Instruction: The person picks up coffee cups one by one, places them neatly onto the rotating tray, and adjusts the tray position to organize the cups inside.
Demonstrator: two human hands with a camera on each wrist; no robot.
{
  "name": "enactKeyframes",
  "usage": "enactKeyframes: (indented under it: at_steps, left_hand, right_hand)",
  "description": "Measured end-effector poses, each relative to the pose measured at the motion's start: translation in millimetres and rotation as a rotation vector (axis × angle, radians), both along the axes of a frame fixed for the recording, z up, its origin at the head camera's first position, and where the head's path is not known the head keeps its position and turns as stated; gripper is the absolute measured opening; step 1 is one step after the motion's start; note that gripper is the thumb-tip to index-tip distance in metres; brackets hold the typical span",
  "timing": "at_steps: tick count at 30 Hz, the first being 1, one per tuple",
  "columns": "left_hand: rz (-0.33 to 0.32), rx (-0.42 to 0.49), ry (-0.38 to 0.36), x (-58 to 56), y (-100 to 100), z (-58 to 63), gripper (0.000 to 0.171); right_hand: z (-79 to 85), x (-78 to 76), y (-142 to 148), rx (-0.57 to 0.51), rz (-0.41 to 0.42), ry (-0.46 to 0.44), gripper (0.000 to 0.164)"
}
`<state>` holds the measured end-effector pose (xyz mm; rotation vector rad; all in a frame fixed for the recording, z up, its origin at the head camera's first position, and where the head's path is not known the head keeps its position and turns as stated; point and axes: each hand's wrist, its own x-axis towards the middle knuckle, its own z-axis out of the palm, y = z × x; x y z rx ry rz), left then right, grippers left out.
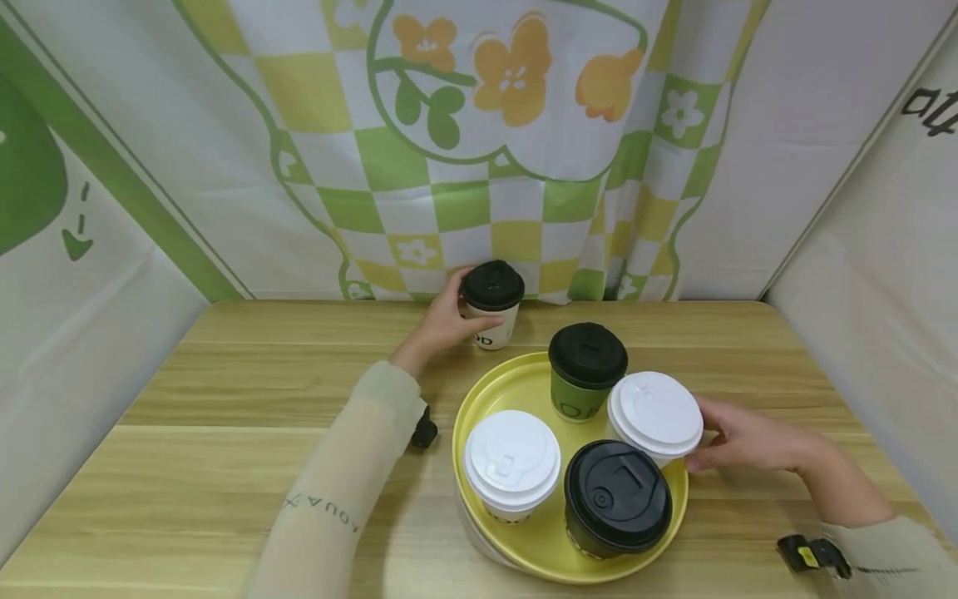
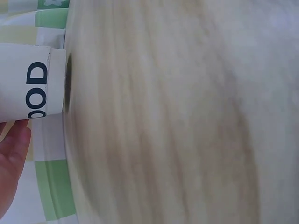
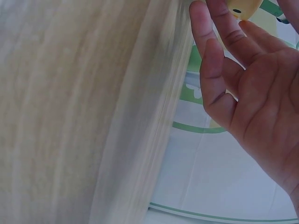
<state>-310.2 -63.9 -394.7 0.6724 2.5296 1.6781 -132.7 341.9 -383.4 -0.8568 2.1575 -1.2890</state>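
Note:
At the back of the table my left hand [image 1: 446,320] holds a white paper cup [image 1: 496,327] with a black lid, fingers behind it and thumb across its front. In the left wrist view, the cup [image 2: 28,84] shows dark letters near its base, and part of the hand [image 2: 13,158] touches its side. My right hand [image 1: 756,437] is at the tray's right edge beside a white-lidded cup [image 1: 655,416]. Its fingers [image 3: 215,70] are loosely bent in the right wrist view; contact with the cup is unclear.
A round yellow tray [image 1: 479,391] also carries a green cup [image 1: 580,399] with a black lid, another white-lidded cup [image 1: 512,460] and a large black-lidded cup [image 1: 617,499]. A checkered, flowered curtain [image 1: 456,200] hangs along the wooden table's [image 1: 247,374] back edge.

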Motion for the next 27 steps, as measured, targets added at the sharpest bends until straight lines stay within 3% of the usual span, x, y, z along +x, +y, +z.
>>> enactKeyframes:
  at_steps: [14,27]
  left_hand:
    - [-0.065,0.081,0.016,5.9,-12.2,20.1,0.088]
    - [-0.083,0.046,0.011,19.9,-26.6,30.5,0.092]
  right_hand:
    - [3.8,-3.8,-0.5,0.029,-0.025,-0.005,0.075]
    - [1.7,-5.0,-0.4,0.031,-0.02,-0.004,0.074]
